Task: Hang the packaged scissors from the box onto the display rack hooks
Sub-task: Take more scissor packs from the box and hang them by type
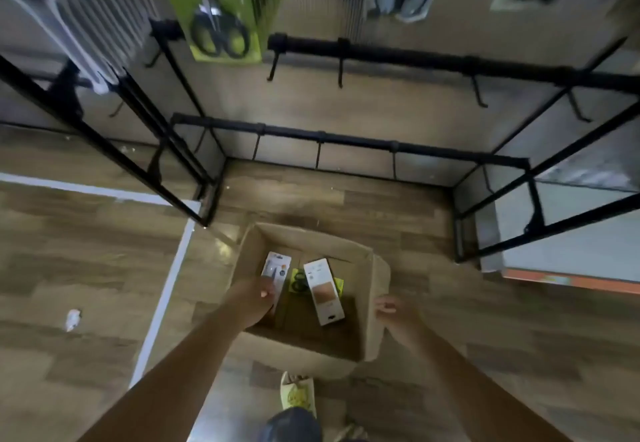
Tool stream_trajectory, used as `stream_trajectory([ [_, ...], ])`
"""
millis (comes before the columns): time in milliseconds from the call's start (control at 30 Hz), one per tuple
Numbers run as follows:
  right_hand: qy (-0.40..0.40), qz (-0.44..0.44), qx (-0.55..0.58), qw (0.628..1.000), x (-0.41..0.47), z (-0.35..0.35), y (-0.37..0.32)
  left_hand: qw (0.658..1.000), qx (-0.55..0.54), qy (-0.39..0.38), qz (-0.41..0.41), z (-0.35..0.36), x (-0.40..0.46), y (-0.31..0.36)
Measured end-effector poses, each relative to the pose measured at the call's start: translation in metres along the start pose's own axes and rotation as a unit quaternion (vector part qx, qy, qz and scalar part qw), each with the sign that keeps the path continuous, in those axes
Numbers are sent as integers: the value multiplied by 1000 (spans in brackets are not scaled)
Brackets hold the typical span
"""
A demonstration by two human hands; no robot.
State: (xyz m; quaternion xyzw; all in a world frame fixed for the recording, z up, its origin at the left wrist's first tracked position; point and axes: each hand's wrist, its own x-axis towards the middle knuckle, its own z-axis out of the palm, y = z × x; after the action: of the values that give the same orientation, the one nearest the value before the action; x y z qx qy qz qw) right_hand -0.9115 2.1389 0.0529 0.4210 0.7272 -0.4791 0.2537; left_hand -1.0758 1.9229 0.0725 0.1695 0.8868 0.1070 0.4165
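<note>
Left hand [258, 297] reaches into the cardboard box [375, 306] on the floor, gripping a white scissors pack [275, 270]; its fingers are partly hidden. Right hand [394, 310] grasps the box's right wall. Rack hooks [341, 70] above are blurred

head cam | looks steeply down from standing height | box [308, 303] centre-low | rack [346, 140] ahead above

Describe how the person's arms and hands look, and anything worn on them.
Both arms are bare from the frame's lower edge to the wrists: no sleeves show. The left hand and right hand wear no gloves. No watch, bracelet or ring can be made out; the picture is too soft for finer detail.
</note>
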Motion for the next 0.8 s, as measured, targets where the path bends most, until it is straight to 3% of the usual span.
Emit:
stream_trajectory([
  [200, 29, 49, -4, 998, 149, 120, 82, 996, -28, 7, -80, 124, 131, -91],
  [333, 66, 34, -104, 992, 261, 168, 117, 995, 24, 9, -98, 199, 235, -141],
  [400, 77, 36, -54, 995, 311, 184, 127, 994, 32, 22, -102, 226, 285, -156],
  [467, 77, 7, -53, 996, 359, 197, 134, 989, -15, 44, -140, 246, 329, -171],
  [533, 54, -14, -129, 990, 401, 206, 140, 975, -90, 67, -193, 260, 365, -184],
  [600, 18, -15, -225, 974, 431, 212, 147, 965, -113, 93, -219, 272, 390, -196],
  [667, 17, -16, -291, 957, 446, 217, 153, 969, -62, 81, -226, 283, 402, -204],
  [733, 38, -14, -303, 952, 451, 225, 156, 972, -29, 71, -221, 289, 403, -204],
  [800, 52, 11, -256, 965, 447, 235, 154, 968, -61, 70, -234, 288, 399, -202],
])
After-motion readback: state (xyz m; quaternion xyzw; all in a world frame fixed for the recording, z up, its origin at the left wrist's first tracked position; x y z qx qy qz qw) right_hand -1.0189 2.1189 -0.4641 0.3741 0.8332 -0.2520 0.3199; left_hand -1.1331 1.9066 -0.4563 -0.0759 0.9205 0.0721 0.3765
